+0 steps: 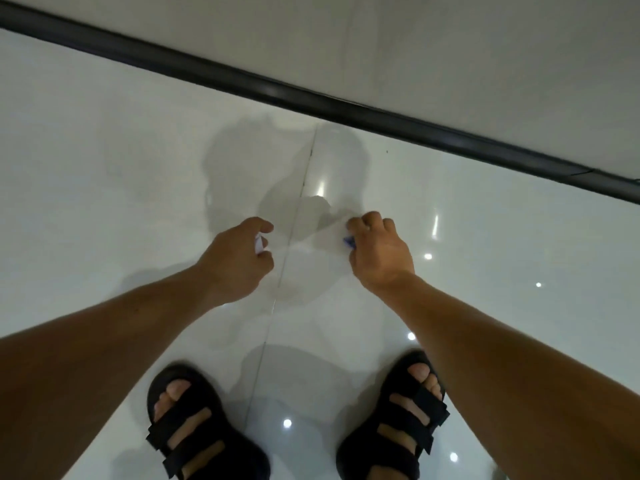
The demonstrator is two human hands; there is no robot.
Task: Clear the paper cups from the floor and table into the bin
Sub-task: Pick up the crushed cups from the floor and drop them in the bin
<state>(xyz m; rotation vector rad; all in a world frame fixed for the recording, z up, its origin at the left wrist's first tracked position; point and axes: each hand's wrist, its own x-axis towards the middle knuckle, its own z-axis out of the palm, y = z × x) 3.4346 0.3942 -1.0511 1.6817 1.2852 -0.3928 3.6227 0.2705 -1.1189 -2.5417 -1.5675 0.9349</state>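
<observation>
White paper scrap (258, 246) peeps from my curled left hand (239, 261) and a blue-edged bit (349, 241) from my curled right hand (379, 252), presumably crushed paper cups held above the glossy white floor tiles (131, 174) for binning.

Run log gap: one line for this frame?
left grip: holds white paper-like piece | right grip: holds blue piece | glossy white tiled floor below

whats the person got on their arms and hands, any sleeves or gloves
The left forearm and right forearm are bare, no sleeves in view. The left hand and right hand are ungloved; no watch or band on either wrist.
</observation>
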